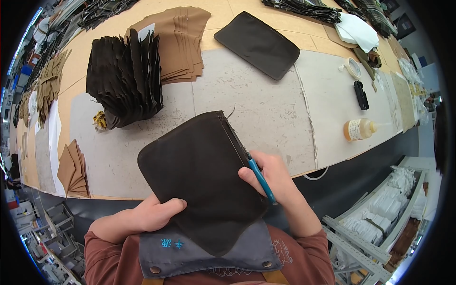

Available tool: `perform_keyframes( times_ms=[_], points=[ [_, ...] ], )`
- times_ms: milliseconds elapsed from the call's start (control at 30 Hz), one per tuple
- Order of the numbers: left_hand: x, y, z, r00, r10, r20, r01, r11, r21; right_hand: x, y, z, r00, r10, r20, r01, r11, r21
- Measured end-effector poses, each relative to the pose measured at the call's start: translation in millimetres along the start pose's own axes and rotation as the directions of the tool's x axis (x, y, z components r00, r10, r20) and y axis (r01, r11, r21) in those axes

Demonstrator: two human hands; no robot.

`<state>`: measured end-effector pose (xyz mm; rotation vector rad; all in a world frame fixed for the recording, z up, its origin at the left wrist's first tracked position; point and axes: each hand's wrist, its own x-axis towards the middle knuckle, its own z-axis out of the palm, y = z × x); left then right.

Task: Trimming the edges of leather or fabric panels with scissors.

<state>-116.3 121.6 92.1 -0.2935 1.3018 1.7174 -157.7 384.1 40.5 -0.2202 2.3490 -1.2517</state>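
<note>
A dark brown sewn fabric panel [197,166] with rounded corners lies tilted across my lap and the table's front edge. My left hand [160,210] is closed on its lower left edge, thumb on top and fingers hidden underneath. At the panel's right edge, my right hand [275,178] is closed around a slim teal tool [260,176], whose tip reaches the layered edge. Its exact kind cannot be made out. A loose thread [232,111] sticks out at the panel's upper corner.
A thick stack of dark brown pieces [126,78] stands at the left, with tan pieces [178,45] behind. Another dark panel [259,45] lies at the back. On the right are a tape roll [352,69], a black object [361,95] and an amber bottle [359,129].
</note>
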Motion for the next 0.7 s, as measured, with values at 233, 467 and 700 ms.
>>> perform_keyframes(
  times_ms=[233,467,700],
  points=[
    [0.7,-0.7,-2.5,1.0,-0.008,-0.013,0.008,0.999,0.051,0.6,3.4,2.9,0.999,-0.026,-0.03,0.026,1.0,0.013],
    [2.3,-5.0,-3.7,0.999,0.01,-0.032,-0.009,0.999,0.05,-0.4,8.5,7.6,0.997,-0.031,-0.066,0.036,0.997,0.062],
    [2.4,-1.8,-2.4,0.999,0.003,-0.033,-0.001,0.998,0.061,-1.6,7.1,6.6,0.997,-0.028,-0.074,0.033,0.997,0.065]
  ],
)
